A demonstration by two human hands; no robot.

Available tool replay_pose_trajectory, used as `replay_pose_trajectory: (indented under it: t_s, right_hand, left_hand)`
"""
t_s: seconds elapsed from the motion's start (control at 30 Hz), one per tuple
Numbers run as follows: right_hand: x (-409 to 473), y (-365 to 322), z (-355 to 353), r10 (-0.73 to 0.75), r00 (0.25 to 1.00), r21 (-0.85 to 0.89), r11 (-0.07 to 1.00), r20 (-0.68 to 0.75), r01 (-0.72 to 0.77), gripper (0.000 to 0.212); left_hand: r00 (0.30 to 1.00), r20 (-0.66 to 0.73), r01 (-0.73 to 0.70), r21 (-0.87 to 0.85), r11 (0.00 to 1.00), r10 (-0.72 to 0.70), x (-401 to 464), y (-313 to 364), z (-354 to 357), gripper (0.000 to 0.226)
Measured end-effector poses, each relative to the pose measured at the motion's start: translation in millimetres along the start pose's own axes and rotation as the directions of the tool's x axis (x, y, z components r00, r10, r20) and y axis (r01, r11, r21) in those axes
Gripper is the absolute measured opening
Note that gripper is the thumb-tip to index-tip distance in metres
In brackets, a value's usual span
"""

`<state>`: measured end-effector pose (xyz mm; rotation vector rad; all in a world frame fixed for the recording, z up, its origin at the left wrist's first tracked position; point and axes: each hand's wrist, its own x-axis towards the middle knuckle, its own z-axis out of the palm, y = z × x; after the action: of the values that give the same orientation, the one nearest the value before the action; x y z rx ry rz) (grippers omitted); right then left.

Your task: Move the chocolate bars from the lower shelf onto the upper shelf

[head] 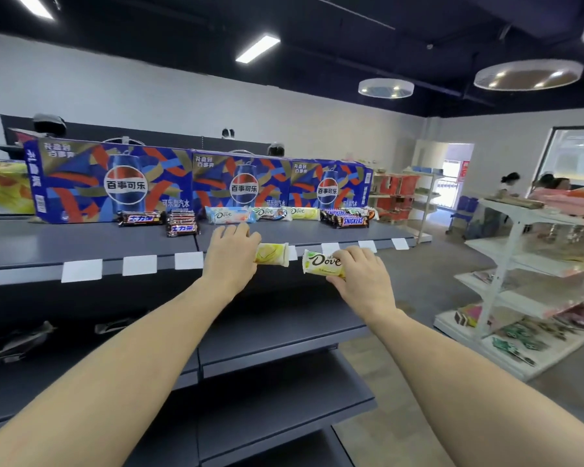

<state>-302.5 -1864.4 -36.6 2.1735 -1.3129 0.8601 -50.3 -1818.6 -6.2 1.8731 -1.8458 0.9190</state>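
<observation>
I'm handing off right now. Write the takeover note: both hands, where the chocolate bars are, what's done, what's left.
Left hand: holds a yellow-green Dove bar at the upper shelf front edge.
Right hand: grips a second yellow-green Dove bar, level with that edge.
Done: Snickers bars, three Dove bars and dark bars lie on the upper shelf before the Pepsi boxes.
Left: set both held bars down; the lower shelf's contents are unclear, so check there.
</observation>
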Motion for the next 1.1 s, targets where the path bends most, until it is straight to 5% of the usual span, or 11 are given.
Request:
replay_pose_trajectory:
  t_s: [0.43,0.77,1.1]
  right_hand:
    - [35,93,76,-0.161,0.981,-0.001,0.987,0.11,0.162,0.04]
    - [96,167,119,-0.254,0.967,0.135,0.958,-0.003,0.252,0.035]
    - [157,158,160,-0.311,0.949,0.225,0.922,-0.062,0.316,0.034]
  left_hand:
    - [1.0,0.01,-0.005,0.048,0.999,0.005,80,55,61,0.029]
    - [0.991,0.038,0.119,0.146,0.982,-0.126,131,125,90,0.027]
    - [0.967,0.03,0.237,0.246,0.94,-0.251,154,110,99,0.023]
